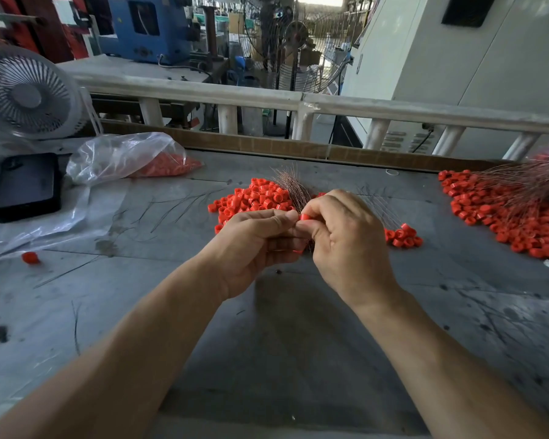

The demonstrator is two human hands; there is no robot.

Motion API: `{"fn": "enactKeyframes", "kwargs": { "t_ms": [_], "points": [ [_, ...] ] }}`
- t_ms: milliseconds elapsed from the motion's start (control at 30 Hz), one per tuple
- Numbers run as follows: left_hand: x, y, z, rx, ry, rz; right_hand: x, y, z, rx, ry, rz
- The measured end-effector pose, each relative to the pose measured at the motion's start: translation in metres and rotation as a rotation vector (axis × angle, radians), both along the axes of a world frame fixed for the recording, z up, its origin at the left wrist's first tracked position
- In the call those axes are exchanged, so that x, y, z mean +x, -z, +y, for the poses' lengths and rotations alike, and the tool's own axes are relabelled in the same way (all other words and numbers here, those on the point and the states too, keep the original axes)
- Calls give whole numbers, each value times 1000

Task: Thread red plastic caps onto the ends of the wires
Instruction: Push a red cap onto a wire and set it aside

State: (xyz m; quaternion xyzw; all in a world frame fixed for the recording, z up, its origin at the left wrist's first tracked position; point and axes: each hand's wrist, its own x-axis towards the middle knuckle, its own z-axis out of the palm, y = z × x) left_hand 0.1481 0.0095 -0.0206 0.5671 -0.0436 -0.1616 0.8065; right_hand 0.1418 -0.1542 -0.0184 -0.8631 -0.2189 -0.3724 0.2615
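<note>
At a grey, scuffed worktop [267, 343] in a factory hall, a person's left hand [254, 245] curls round a bundle of thin coppery wires [290, 188] whose tips fan out above the fist, while the right hand [346, 236] pinches one red plastic cap [304, 217] between thumb and forefinger, right at the meeting of the two hands. The cap is a small, smooth, hard ring, likely feather-light and slippery, best held by its outer wall so the bore stays free; the wires look springy and fine, best gripped close to the end to stop them bending. A loose heap of caps [254, 198] lies just behind the hands, capped wires [403, 237] to the right, a bigger finished pile [504, 217] farther right, and a clear crinkled bag of caps [124, 160] at left.
</note>
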Motion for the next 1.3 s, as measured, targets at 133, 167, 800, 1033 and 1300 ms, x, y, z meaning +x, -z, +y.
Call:
{"fn": "enactKeyframes", "kwargs": {
  "t_ms": [133,167,800,1033,1300],
  "points": [
    [0,0,2,-30,-23,-6,0,-4,-2,-53,-16,29],
    [0,-1,2,-41,-27,-14,0,-5,-3,-65,-15,26],
    [3,-3,2,-25,-134,-126,1,2,2,254,-230,211],
    [5,1,1,61,-206,-200,1,4,4,283,-190,249],
    [3,3,0,113,-201,-262,1,6,5,446,-161,350]
  ]
}}
